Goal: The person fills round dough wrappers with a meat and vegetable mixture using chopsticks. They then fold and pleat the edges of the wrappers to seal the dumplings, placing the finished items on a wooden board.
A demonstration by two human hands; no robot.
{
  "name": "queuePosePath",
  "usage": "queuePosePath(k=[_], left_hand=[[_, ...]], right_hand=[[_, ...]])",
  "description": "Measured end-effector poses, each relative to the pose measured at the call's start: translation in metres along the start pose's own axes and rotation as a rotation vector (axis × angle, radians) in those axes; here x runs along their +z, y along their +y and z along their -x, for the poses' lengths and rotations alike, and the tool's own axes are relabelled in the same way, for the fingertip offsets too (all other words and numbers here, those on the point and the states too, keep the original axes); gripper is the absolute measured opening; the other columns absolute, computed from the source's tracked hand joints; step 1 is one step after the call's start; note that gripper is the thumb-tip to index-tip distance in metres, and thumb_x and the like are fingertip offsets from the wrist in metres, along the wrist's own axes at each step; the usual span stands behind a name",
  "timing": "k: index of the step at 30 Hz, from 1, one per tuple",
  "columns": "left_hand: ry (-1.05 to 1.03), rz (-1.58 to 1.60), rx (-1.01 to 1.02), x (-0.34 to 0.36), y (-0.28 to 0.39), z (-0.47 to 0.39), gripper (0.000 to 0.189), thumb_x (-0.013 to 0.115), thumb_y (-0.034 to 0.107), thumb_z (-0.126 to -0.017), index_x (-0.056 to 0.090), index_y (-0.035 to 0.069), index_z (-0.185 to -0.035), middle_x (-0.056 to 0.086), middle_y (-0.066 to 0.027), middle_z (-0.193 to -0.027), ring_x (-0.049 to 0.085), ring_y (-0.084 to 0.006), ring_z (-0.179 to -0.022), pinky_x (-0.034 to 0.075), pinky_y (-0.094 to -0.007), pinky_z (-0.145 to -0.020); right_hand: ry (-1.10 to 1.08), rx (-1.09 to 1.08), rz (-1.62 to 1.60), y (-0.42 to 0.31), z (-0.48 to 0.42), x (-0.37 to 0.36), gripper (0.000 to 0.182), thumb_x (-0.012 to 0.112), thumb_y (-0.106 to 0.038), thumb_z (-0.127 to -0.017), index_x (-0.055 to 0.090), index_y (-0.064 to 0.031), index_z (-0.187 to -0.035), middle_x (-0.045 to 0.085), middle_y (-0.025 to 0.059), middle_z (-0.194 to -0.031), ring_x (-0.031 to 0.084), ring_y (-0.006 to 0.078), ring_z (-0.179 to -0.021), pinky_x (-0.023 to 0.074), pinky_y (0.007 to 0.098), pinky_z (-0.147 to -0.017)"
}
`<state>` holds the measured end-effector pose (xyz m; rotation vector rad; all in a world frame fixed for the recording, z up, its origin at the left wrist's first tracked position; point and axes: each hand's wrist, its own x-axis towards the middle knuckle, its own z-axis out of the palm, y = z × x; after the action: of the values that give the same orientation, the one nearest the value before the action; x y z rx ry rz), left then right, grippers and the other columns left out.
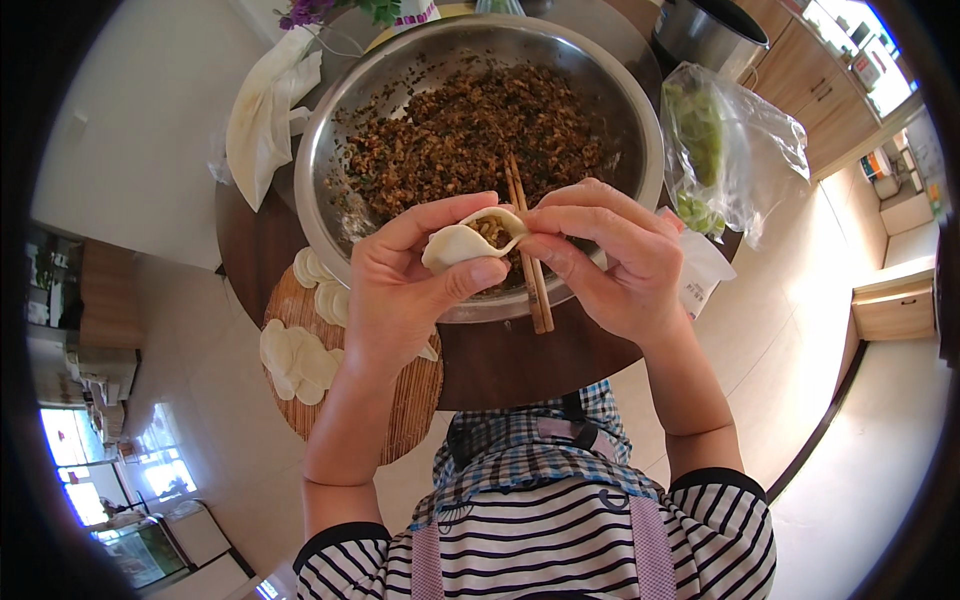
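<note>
A partly folded dumpling (457,246) rests in my left hand (409,262), its wrapper curved around a brown and green filling that shows through the gap on the right. My right hand (611,251) pinches the right end of the wrapper between thumb and fingers. Both hands are above the near rim of a large stainless steel bowl (315,180). Chopped filling (465,135) is spread across the bowl. A pair of wooden chopsticks (536,292) leans over the near rim, tips in the filling, partly behind my right fingers.
Left of the bowl, round dough wrappers (300,364) lie on a round woven mat (405,412) that overhangs the dark wooden table (487,367). A plastic bag with green vegetables (701,142) sits at the right, near a metal pot (705,37). A white bag (262,127) stands at the left.
</note>
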<state>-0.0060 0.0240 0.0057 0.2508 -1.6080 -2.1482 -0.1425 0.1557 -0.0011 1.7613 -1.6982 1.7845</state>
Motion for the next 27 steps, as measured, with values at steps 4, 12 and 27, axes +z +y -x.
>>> queuePosePath(k=[4,12,27], left_hand=[[0.007,-0.03,-0.01,0.001,-0.003,-0.001,0.043,0.073,0.0,-0.076,0.058,-0.002,-0.116,0.065,-0.0093,-0.107,0.06,-0.0106,-0.092,0.05,-0.0239,-0.083],[0.067,-0.012,-0.041,-0.02,-0.003,-0.011,0.043,0.074,0.005,-0.076,0.059,0.0,-0.116,0.066,-0.0074,-0.101,0.06,-0.0078,-0.08,0.049,-0.0199,-0.067],[-0.071,0.069,-0.051,-0.044,0.002,-0.021,0.044,0.072,0.002,-0.076,0.058,0.001,-0.119,0.065,-0.0122,-0.105,0.065,-0.0134,-0.08,0.055,-0.0233,-0.07]], right_hand=[[-0.022,-0.022,0.117,-0.005,0.0,0.002,0.014,0.068,0.004,-0.075,0.06,0.0016,-0.087,0.06,0.0116,-0.082,0.058,0.0249,-0.069,0.0496,0.0302,-0.061],[-0.277,0.042,0.13,0.022,-0.016,-0.021,0.023,0.063,0.0,-0.079,0.064,0.0024,-0.102,0.061,0.0133,-0.087,0.062,0.0283,-0.075,0.051,0.0347,-0.061],[0.195,0.538,-0.014,0.03,0.0,-0.053,0.012,0.062,-0.009,-0.086,0.068,0.001,-0.09,0.065,0.0082,-0.078,0.063,0.018,-0.06,0.0504,0.0246,-0.056]])
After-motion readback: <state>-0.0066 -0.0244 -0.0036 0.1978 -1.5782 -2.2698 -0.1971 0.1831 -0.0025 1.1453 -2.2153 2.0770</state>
